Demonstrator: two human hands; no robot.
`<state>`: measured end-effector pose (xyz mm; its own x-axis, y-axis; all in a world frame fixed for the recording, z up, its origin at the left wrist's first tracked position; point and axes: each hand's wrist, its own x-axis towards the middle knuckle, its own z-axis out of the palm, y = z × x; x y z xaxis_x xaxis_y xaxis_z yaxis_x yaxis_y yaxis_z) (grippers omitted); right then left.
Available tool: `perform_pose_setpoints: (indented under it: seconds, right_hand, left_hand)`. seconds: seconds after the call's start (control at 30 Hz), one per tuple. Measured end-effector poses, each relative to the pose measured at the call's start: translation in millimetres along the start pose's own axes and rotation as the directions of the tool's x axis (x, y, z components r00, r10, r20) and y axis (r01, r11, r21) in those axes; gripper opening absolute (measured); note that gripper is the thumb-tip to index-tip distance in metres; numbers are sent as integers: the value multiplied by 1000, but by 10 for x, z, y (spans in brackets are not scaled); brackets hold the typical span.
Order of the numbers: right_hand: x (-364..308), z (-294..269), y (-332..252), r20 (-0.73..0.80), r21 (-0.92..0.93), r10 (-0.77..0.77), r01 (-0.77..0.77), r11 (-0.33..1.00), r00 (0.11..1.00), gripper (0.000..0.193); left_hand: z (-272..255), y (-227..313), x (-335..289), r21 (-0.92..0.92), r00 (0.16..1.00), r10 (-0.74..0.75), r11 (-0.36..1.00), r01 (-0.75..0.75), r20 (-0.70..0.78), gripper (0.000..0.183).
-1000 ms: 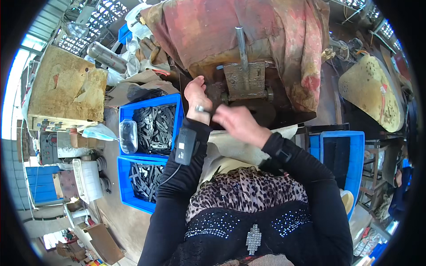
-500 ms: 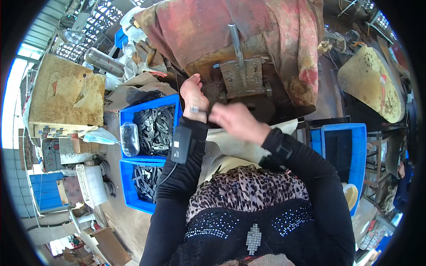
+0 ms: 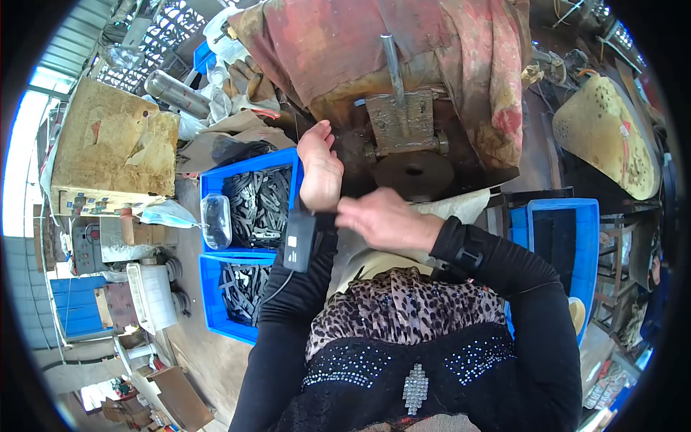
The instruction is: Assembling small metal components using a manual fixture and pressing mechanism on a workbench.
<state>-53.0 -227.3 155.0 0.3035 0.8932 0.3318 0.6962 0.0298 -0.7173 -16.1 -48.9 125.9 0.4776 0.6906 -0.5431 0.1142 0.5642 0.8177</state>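
Observation:
My left hand [image 3: 320, 167] is raised beside the upper blue bin, wrist bared, fingers loosely bent and apart, with nothing seen in them. A black box with a cable [image 3: 299, 241] is fixed to my left forearm by the wrist. My right hand [image 3: 392, 219] reaches across to the black left sleeve cuff [image 3: 325, 218]. Its fingers are drawn together at the cuff's edge, slightly blurred, and what they pinch is hidden. Beyond my hands stands a machine with a dark round disc [image 3: 414, 174], a worn metal plate [image 3: 400, 122] and an upright rod [image 3: 392, 65].
Two blue bins of dark metal parts, an upper [image 3: 252, 248] and a lower [image 3: 229, 333], stand at left. Another blue bin [image 3: 597, 237] stands at right. A stained red cloth [image 3: 345, 50] drapes the machine. A worn cardboard box [image 3: 108, 137] sits far left.
The left cuff has slid down toward the elbow, baring more wrist, and a silvery piece there no longer shows. My right hand stays by it, slightly lower. The disc shows more fully.

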Motion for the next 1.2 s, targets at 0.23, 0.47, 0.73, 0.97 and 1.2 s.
perform_pose_setpoints:
  seconds: [0.23,0.47,0.73,0.97,1.2]
  right_hand:
    - [59,28,198,-187,-41,59,-68,997,981,18]
    - [186,-52,297,-339,-41,188,-215,976,922,12]
    - [703,130,-116,-674,-145,37,-181,973,738,9]
    - [898,2,58,-547,-297,-73,-112,948,834,13]
    - [938,81,102,-645,-410,-111,-220,885,756,13]
  left_hand:
    - [-36,59,102,-27,1000,-16,1000,16,10,20]
    - [-28,-55,165,-130,996,54,990,-45,69,20]
    - [39,-418,382,-250,972,43,968,17,232,19]
    - [-210,-840,371,-457,881,134,884,100,454,23]
    - [-12,-1100,477,-482,831,195,870,99,521,27]
